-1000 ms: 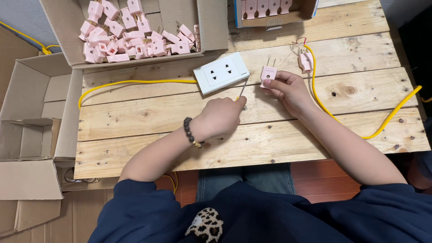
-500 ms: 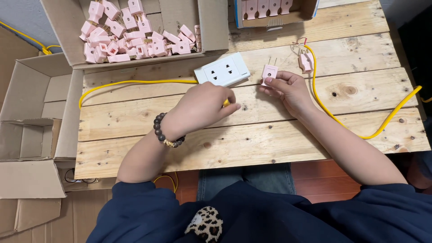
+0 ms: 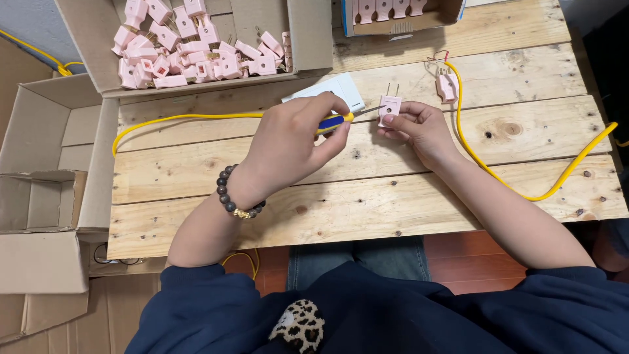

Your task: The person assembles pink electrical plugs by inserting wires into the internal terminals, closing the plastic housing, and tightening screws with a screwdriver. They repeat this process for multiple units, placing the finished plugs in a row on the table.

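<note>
A pale plank table (image 3: pixel 393 196) stands over red-brown floor (image 3: pixel 458 255), cardboard boxes (image 3: pixel 46 164) alongside.

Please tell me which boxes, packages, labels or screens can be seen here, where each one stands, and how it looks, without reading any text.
Open brown cardboard box: top left on the wooden table, full of pink plugs.
Small box with blue edge: top centre, holding a row of pink plugs.
Empty brown cardboard boxes: left of the table, flaps open.
No screens or signs in view.
</note>
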